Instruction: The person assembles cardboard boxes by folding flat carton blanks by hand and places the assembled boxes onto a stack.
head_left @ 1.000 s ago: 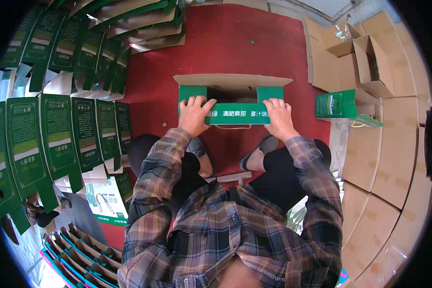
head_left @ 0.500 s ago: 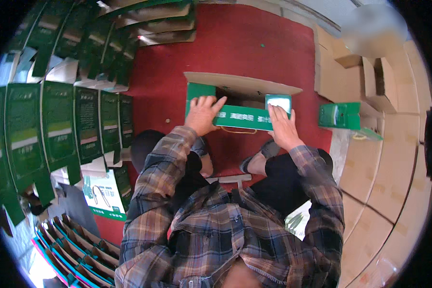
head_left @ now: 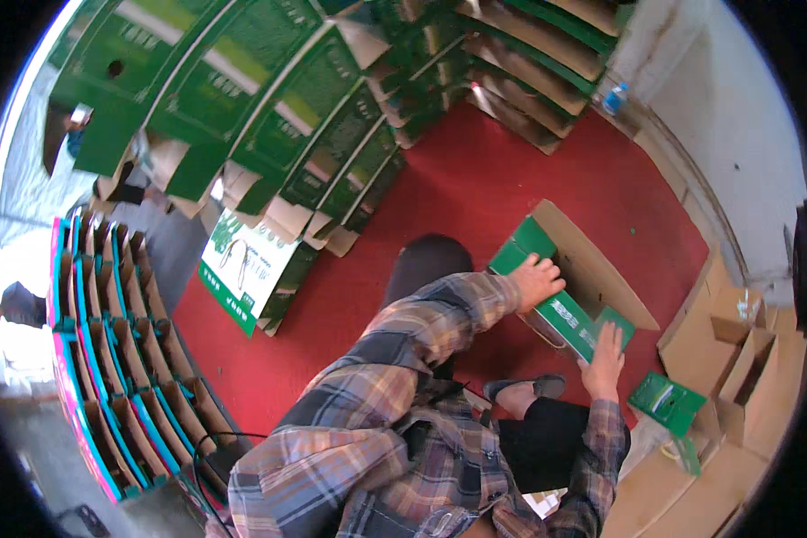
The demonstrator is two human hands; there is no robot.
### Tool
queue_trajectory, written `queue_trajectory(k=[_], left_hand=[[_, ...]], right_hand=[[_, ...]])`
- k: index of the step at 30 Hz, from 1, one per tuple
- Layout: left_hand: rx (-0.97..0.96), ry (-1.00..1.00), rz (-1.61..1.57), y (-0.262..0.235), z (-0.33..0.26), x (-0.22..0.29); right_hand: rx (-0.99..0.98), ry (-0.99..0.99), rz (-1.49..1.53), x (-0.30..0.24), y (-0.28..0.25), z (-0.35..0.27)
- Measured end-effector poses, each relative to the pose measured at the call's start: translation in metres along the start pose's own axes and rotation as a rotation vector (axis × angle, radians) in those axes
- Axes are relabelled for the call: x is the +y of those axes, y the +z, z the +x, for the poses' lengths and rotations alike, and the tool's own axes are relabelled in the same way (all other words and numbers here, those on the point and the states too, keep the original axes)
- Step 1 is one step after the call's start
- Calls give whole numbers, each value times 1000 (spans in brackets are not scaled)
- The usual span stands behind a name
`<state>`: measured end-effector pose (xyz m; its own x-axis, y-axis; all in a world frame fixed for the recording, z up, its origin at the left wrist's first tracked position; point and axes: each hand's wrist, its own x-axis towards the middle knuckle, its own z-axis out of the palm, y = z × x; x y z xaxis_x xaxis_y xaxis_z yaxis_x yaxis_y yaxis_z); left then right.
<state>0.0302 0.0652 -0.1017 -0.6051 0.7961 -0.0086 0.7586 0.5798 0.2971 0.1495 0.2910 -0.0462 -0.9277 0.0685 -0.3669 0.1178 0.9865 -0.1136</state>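
Note:
An open green cardboard box [head_left: 568, 320] sits in front of my lap, with a tall brown inner flap [head_left: 592, 255] standing along its far side. My left hand [head_left: 538, 283] grips the near wall toward its left end, fingers over the top edge. At the other end my right hand [head_left: 604, 366] holds the corner, its fingers lying over the green end flap. A thin string handle hangs from the near wall. Shadow hides much of the box's inside.
Stacked green cartons [head_left: 269, 108] rise at the left beside a white-and-green box [head_left: 247, 269]. Partitioned cartons [head_left: 143, 359] stand farther left. Brown cartons [head_left: 704, 350] and a small green package [head_left: 666, 402] lie at the right. The floor is red [head_left: 350, 332].
My view has swung to the left, so the box and both hands now appear farther right and tilted. Both hands remain on the box; the partitioned cartons show more fully.

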Motion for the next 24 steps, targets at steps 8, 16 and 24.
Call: queue_trajectory(k=[8,16,24], left_hand=[[123,-67,-44,-27,9,16],[685,-178,-315,-134,0,42],[1122,-226,-528,-272,-83,62]], right_hand=[[349,-49,346,108,-12,-17],[312,116,590,144,-2,-40],[264,67,587,135,2,-34]])
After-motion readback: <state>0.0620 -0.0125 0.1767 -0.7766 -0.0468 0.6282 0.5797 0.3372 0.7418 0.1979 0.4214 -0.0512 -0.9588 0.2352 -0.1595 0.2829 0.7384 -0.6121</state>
